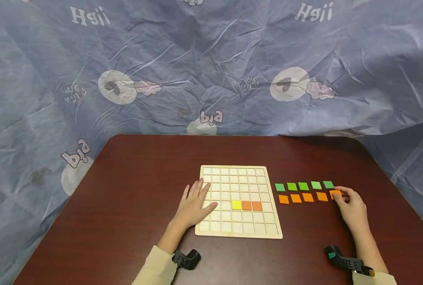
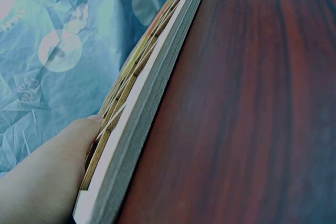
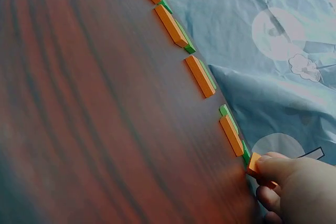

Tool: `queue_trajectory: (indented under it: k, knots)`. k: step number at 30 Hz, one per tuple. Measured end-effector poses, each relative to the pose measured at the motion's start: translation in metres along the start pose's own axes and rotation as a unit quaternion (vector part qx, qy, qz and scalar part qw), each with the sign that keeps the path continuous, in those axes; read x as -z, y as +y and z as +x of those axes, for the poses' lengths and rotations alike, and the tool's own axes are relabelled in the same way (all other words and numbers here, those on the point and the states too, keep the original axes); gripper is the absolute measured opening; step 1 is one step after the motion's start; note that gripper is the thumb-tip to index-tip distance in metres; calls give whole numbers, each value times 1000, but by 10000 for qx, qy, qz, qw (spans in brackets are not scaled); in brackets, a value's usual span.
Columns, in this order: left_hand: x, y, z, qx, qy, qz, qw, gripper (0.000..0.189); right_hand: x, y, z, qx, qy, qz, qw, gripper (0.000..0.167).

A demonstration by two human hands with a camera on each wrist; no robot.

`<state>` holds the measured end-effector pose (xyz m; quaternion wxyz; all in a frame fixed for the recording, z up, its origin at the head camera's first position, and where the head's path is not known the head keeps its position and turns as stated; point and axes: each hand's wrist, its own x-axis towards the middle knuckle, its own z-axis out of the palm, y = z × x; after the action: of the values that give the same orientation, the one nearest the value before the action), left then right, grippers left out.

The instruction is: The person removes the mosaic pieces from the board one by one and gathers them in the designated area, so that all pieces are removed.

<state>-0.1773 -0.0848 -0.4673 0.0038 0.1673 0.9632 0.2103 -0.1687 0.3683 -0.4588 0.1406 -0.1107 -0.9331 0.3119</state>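
A pale wooden grid board (image 1: 238, 235) lies on the dark table, with one yellow tile (image 1: 236, 205) and two darker orange tiles (image 1: 252, 206) side by side in one of its rows. Spread across the board's left edge, my left hand (image 1: 195, 206) rests with straight fingers. To the right of the board my right hand (image 1: 352, 208) pinches an orange tile (image 3: 254, 164) between thumb and fingers, at the right end of the orange row. The green tile (image 1: 328, 184) at the end of the other row lies just beyond those fingertips.
Several green tiles (image 1: 303, 186) form a row right of the board, and several orange tiles (image 1: 307, 197) lie in a row nearer me. The brown table (image 1: 126, 221) reaches back to a blue printed cloth (image 1: 176, 79). Each wrist wears a black camera band (image 1: 186, 259).
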Motion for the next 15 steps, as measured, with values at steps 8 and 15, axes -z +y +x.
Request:
queue_trajectory:
  k: [8, 15]
  knots:
    - [2, 0, -1, 27, -63, 6, 10000, 70, -4, -1, 0, 185, 59, -213, 9996, 37]
    - [0, 1, -1, 14, -33, 14, 10000, 70, -3, -2, -3, 265, 19, -207, 9994, 36]
